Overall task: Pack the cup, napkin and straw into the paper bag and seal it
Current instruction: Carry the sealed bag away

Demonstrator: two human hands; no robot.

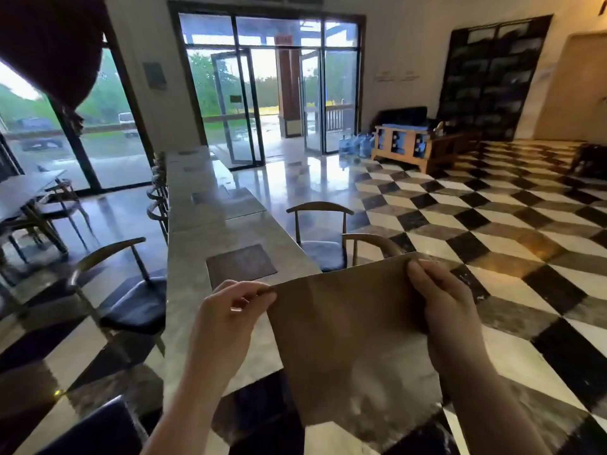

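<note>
A flat brown paper bag (348,336) hangs in the air in front of me, over the near end of a long marble table (197,290) and the floor beside it. My left hand (230,307) pinches the bag's upper left corner. My right hand (440,297) pinches its upper right corner. The bag's top edge runs taut between the two hands and looks closed flat. No cup, napkin or straw shows in the head view.
A dark square inset (241,264) lies in the tabletop just beyond my left hand. Wooden chairs stand on both sides of the table, one (320,231) close behind the bag, another (131,290) at the left. Checkered floor spreads to the right.
</note>
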